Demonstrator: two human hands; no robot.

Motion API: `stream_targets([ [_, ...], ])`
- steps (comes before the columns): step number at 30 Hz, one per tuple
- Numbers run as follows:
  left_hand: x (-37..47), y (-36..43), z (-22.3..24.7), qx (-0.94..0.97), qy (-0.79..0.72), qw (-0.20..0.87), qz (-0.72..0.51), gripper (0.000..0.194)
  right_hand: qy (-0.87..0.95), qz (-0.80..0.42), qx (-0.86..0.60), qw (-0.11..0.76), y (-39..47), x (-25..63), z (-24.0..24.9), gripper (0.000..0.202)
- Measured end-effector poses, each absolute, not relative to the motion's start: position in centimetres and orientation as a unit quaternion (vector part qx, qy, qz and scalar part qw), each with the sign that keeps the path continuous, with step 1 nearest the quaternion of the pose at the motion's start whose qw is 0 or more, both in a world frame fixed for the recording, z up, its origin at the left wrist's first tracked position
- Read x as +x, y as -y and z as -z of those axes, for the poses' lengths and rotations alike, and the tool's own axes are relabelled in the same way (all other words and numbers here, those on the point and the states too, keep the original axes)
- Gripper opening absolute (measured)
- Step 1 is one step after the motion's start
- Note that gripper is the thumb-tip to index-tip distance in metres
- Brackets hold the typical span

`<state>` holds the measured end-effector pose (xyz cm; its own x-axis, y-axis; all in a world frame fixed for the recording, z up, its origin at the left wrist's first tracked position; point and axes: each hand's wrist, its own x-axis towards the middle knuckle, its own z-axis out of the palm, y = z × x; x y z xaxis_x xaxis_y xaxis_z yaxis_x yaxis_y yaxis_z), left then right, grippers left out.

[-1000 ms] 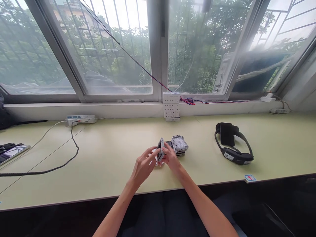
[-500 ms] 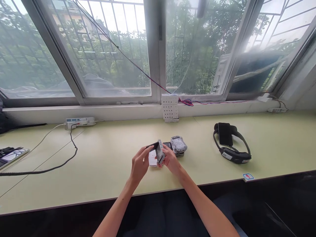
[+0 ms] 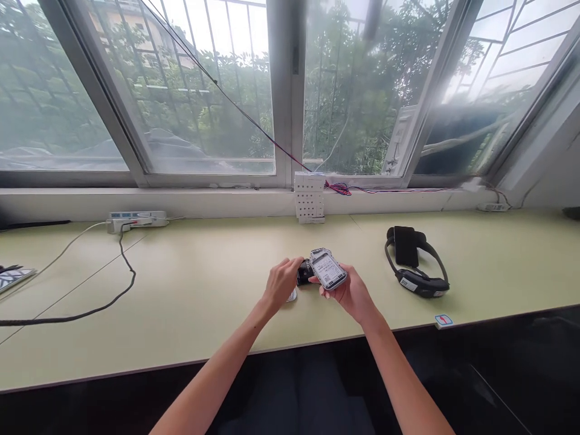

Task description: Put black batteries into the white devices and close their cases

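My right hand (image 3: 351,294) is closed on a grey rectangular device (image 3: 328,270), its labelled face turned up, held over the spot where similar devices are stacked. Most of that stack is hidden behind it. Left of the device, a black item (image 3: 304,272) lies under the fingers of my left hand (image 3: 281,283). Those fingers are bent together at its edge; whether they grip it is unclear. A white item (image 3: 292,295) shows partly beneath my left hand.
A black headband device (image 3: 421,283) lies at the right, near a small numbered tag (image 3: 443,320). White perforated blocks (image 3: 310,198) stand by the window. A power strip (image 3: 138,221) and a dark cable (image 3: 133,272) are at the left.
Both hands have moved apart. The grey device went right and now lies flatter, label up, in my right hand. My left hand has left it and moved right, to the black item.
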<state>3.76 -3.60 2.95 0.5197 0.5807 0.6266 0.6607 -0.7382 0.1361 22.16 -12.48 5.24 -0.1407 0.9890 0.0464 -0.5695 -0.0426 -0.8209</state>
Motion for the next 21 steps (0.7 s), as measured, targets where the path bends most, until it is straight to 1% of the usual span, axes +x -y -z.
stream_targets([
  [3,4.7,3.2,-2.4,-0.899,0.337,0.059,0.275,0.034,0.352,-0.642,-0.335,0.593,11.9,24.0,-5.9,0.040],
  [7,5.0,3.1,-1.9,-0.911,0.312,0.017,0.268,0.030,0.359,-0.612,-0.382,0.593,10.8,25.9,-6.2,0.035],
  [12,5.0,3.1,-2.3,-0.910,0.292,-0.044,0.291,0.026,0.406,-0.569,-0.420,0.578,9.3,26.7,-5.9,0.014],
  [14,5.0,3.2,-2.6,-0.911,0.288,-0.057,0.290,0.025,0.416,-0.548,-0.441,0.576,8.7,26.6,-5.7,0.009],
  [16,5.1,3.3,-2.8,-0.912,0.291,-0.060,0.284,0.023,0.419,-0.516,-0.475,0.577,8.2,26.5,-5.6,0.010],
  [21,5.7,3.1,-3.1,-0.903,0.298,-0.067,0.303,0.016,0.451,-0.404,-0.547,0.578,7.3,26.2,-5.0,0.020],
])
